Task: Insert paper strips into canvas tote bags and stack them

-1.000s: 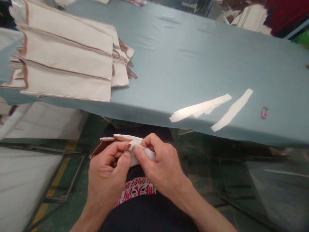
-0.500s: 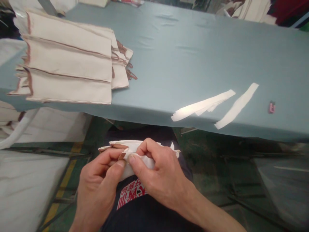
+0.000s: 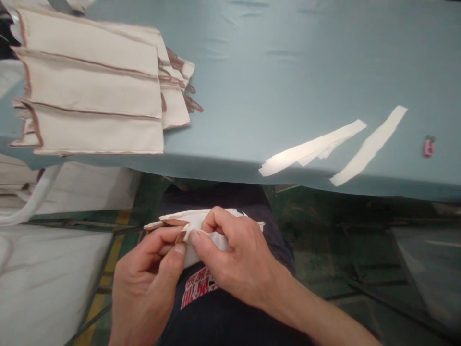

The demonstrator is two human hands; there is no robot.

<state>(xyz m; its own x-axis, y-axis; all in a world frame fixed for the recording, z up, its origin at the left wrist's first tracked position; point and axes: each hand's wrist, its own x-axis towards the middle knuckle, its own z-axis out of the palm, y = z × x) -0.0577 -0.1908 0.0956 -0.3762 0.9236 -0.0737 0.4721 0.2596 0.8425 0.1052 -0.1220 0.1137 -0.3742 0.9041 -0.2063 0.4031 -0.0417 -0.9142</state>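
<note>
Over my lap, both hands pinch a small folded piece of cream cloth with a brown edge (image 3: 187,218). My left hand (image 3: 147,283) grips its near corner between thumb and forefinger. My right hand (image 3: 237,259) is closed round the white part of the same piece, thumb pressed on top. The two thumbs almost touch. Most of the piece is hidden under my fingers.
A grey-blue table (image 3: 273,72) stretches ahead. A stack of cream cloth pieces with brown trim (image 3: 90,91) lies on its left end. White strips (image 3: 313,146) and one single strip (image 3: 370,144) lie near the front edge, with a small pink item (image 3: 428,146) to their right. White fabric (image 3: 39,278) sits low at left.
My hands stayed pinched on the cloth piece and shifted slightly right and down in view. The camera tilted, so the table and strips moved up and right.
</note>
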